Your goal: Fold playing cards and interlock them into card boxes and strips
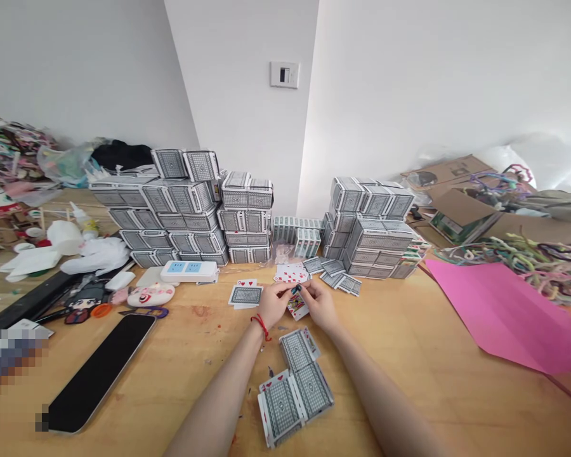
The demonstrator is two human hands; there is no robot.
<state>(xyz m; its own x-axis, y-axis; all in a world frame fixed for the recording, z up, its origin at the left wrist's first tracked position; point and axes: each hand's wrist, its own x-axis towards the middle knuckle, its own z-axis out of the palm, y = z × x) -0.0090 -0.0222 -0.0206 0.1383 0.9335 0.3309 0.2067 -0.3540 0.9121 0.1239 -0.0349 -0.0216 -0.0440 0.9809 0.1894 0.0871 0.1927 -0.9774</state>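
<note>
My left hand (275,301), with a red string bracelet (261,327) at its wrist, and my right hand (320,303) meet at the middle of the table. Their fingers are pinched together on a playing card (297,309), a face card whose lower part shows below the fingertips; whether it is one card or several I cannot tell. Just beyond lie loose face-up cards (292,273) and fanned face-down cards (334,274). Left of my left hand are a few more cards (246,296). Between my forearms sits a folded-looking block of grey-backed cards (297,387).
Tall stacks of card blocks stand at the back left (185,203) and back right (380,228). A power strip (189,271), a pencil case (151,294) and a black phone-like slab (102,374) lie left. Pink paper (499,317) and colourful cords (518,273) lie right.
</note>
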